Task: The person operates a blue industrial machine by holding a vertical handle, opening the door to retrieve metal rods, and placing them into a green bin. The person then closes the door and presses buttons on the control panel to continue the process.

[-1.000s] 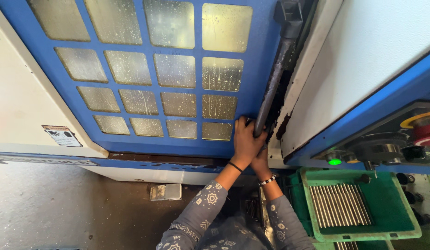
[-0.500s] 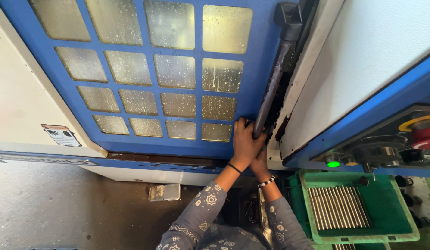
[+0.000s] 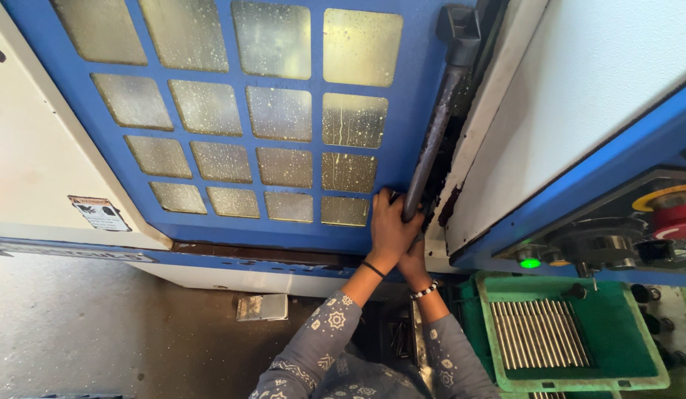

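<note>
1. A small rectangular warning label (image 3: pixel 99 213), white with a red strip and black marks, sits on the cream machine panel (image 3: pixel 33 162) at the left, just beside the lower left corner of the blue door (image 3: pixel 299 125).
2. A long narrow plate (image 3: pixel 70 253) runs along the blue band below that label.
3. A pale flat packet (image 3: pixel 262 307) lies on the grey floor (image 3: pixel 99 332), near my left sleeve.
4. My left hand (image 3: pixel 391 230) is clamped round the bottom end of the dark bar handle (image 3: pixel 431 140), which rises up and away along the door's right edge.
5. My right hand (image 3: pixel 415 255) lies just beneath the left one, touching it; I cannot tell whether its fingers are closed.
6. At the right, a green tray (image 3: pixel 616 325) holds a row of metal rods (image 3: pixel 539 334).
</note>
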